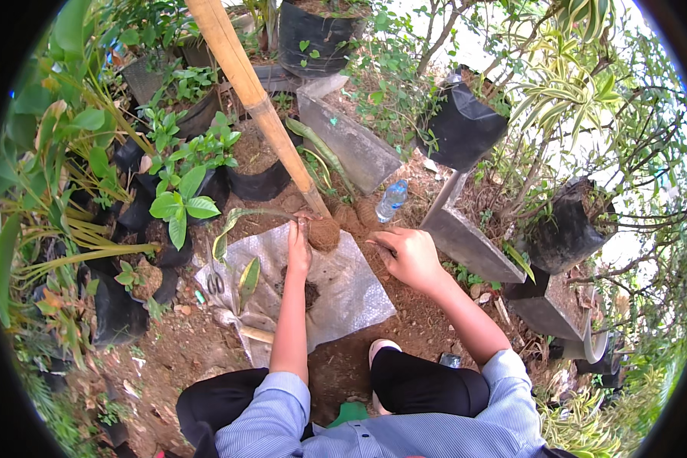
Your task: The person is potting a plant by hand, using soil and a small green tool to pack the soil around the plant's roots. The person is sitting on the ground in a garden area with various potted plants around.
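My left hand (299,249) holds a ball wrapped in brown coconut fibre (324,235) by its near left side. From the ball a variegated snake plant leaf (246,212) reaches out to the left and droops at its end. My right hand (406,255) hovers right of the ball, fingers curled and thumb pressed in; whether a thin thread is between them is too small to tell. Beneath my left forearm lies a sheet of bubble wrap (355,297) with a patch of dark soil (311,293). A second snake plant leaf (249,281) and scissors (214,283) rest on its left part.
A bamboo pole (257,103) slants down to the ground just behind the ball. More fibre balls (368,213) sit beside a plastic water bottle (391,200). Concrete slabs (349,137) and black plant bags (464,123) stand around. A wooden stick (256,334) lies on the sheet's near edge.
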{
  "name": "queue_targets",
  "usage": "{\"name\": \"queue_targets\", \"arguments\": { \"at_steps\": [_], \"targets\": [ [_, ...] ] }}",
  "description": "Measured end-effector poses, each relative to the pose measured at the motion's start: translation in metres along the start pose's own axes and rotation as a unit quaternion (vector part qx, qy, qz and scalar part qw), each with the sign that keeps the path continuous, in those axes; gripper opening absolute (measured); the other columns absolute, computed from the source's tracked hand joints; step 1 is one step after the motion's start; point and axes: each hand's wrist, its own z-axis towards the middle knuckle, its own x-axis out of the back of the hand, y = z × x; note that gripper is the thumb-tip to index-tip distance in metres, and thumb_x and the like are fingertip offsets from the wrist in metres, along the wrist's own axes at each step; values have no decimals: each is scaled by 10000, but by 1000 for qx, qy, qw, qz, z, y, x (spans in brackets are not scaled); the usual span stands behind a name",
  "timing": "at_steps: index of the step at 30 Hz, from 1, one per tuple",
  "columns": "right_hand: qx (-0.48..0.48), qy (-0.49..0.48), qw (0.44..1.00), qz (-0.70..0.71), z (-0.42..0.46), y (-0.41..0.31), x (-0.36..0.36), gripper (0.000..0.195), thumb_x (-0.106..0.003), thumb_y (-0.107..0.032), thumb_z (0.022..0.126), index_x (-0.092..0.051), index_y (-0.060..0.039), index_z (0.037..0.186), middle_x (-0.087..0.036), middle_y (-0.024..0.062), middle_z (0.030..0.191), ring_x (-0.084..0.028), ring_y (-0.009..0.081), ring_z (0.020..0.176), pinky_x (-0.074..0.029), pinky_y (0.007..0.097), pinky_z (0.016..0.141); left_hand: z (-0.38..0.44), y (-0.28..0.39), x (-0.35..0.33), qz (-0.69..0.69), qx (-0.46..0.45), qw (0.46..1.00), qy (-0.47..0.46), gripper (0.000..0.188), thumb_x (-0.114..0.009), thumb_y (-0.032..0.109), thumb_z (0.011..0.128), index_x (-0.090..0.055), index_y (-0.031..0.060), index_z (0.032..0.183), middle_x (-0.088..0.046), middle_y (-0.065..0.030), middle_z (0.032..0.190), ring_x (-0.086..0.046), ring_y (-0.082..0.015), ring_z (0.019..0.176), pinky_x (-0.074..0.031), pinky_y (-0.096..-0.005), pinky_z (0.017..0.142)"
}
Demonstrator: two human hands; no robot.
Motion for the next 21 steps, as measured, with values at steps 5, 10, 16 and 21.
{"name": "queue_targets", "arguments": {
  "at_steps": [5, 10, 16, 21],
  "targets": [
    [-34, 32, 996, -73, 7, 32, 1, 167, -599, -112, 702, -657, -114, 859, -611, 88, 724, -606, 279, 674, -482, 380, 577, -8, 20, -10, 102, 79, 990, -57, 277, -398, 313, 955, -480, 48, 954, -532, -54, 968, -477, -153, 930, -338, -299, 895],
    [-92, 38, 990, -102, 10, 80, -13, 164, -609, -118, 712, -668, -105, 864, -632, 96, 779, -610, 285, 711, -485, 376, 617, -13, 25, -15, 45, 173, 977, -116, 306, -434, 322, 939, -513, 32, 996, -540, -46, 995, -477, -146, 979, -333, -287, 911],
    [-164, 0, 986, -39, -3, 111, -33, 158, -584, -163, 758, -676, -113, 877, -639, 118, 797, -613, 299, 735, -481, 391, 639, -11, 55, -36, -67, 176, 946, -264, 393, -455, 392, 906, -536, 14, 977, -559, -108, 1136, -473, -197, 1087, -320, -330, 959],
    [-213, -19, 971, 109, -21, 122, -71, 208, -594, -220, 794, -659, -87, 941, -632, 163, 826, -613, 319, 763, -474, 382, 661, -14, 77, -63, -172, 183, 921, -298, 382, -482, 445, 874, -525, 67, 842, -470, -208, 1268, -448, -249, 1139, -304, -356, 984]
  ]
}}
